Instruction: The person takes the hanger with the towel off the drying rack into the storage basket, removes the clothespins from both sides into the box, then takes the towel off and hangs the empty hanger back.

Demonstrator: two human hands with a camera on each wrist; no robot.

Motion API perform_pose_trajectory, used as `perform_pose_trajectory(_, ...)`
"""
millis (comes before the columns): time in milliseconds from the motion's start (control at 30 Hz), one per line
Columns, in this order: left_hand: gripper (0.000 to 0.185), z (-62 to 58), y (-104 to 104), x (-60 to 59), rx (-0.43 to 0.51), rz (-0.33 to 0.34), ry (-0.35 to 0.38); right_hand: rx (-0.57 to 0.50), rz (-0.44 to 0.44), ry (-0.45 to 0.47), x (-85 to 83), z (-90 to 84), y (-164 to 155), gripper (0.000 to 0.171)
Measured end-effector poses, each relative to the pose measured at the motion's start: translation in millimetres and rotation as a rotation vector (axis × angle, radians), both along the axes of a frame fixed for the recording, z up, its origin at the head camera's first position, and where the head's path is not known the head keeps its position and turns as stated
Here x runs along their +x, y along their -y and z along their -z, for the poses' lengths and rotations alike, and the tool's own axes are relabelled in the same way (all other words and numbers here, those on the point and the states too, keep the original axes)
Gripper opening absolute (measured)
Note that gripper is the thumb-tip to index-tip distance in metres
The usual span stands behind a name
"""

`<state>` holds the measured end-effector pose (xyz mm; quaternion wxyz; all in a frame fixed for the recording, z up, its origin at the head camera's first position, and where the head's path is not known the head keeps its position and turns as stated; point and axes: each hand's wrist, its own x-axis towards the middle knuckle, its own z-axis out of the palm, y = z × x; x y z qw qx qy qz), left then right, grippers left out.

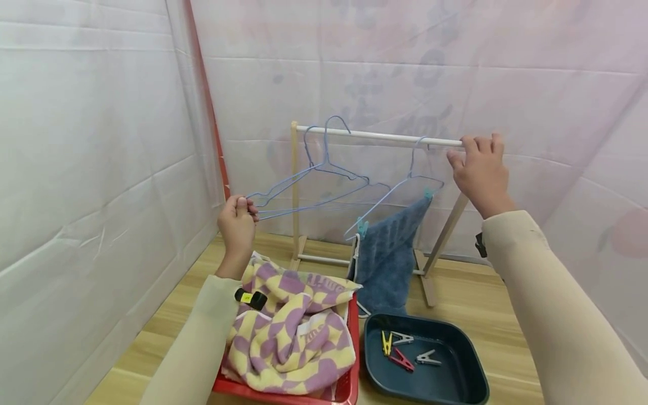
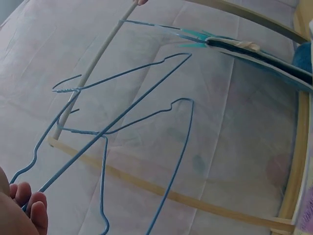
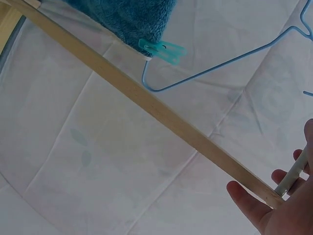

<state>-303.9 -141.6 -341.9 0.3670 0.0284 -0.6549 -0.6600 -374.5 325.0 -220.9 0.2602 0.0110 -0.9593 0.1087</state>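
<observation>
My left hand [image 1: 238,222] pinches the end of a blue wire hanger [image 1: 325,149], whose hook stands at the white rail [image 1: 390,136] of a small drying rack. Whether that hook bears on the rail is unclear. Beside it, a second blue hanger [image 2: 104,181] hangs in the left wrist view. At the rail's far right end, my right hand [image 1: 481,174] grips the bar, with its thumb [image 3: 247,200] apart from the other fingers. Between the hands, a blue towel [image 1: 390,247] hangs from another hanger [image 1: 377,206], held by teal clothespins [image 1: 362,226].
Below my left arm stands a red basket [image 1: 353,337] with a purple and yellow towel [image 1: 283,365] heaped in it. A dark basin [image 1: 476,368] to its right contains several clothespins, among them a yellow clothespin [image 1: 387,343]. Pale sheeting [image 1: 116,140] surrounds the wood-look surface.
</observation>
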Motion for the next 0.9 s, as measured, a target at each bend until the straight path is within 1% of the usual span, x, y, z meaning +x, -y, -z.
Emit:
perform_pose_trajectory(167, 0.031, -8.9, -11, -7.5, -0.033, -0.009, -0.014, -0.002, -0.006, 0.023, 0.5, 1.0, -2, 0.066)
perform_pose_trajectory(233, 0.030, -10.1, -16, -9.8, -0.053, -0.020, -0.010, -0.005, -0.009, 0.032, 0.5, 1.7, -2, 0.066)
perform_pose_trajectory(333, 0.029, -8.5, -21, -12.4, -0.087, -0.034, 0.000, -0.003, -0.008, 0.045, 0.5, 2.4, -3, 0.067)
perform_pose_trajectory(500, 0.028, -2.0, -27, -12.8, -0.139, -0.054, 0.005, 0.007, -0.008, 0.054, 0.4, 2.1, -4, 0.066)
perform_pose_trajectory(567, 0.028, 1.3, -29, -12.5, -0.141, -0.044, 0.004, 0.007, -0.008, 0.048, 0.2, 1.6, -5, 0.066)
perform_pose_trajectory(733, 0.028, 12.7, -33, -9.2, -0.133, 0.009, 0.022, 0.005, -0.016, 0.030, 0.8, -0.5, -6, 0.062)
perform_pose_trajectory(900, 0.030, 24.8, -34, -1.5, -0.142, 0.069, 0.043, -0.020, -0.016, -0.009, 2.0, -3.9, -3, 0.056)
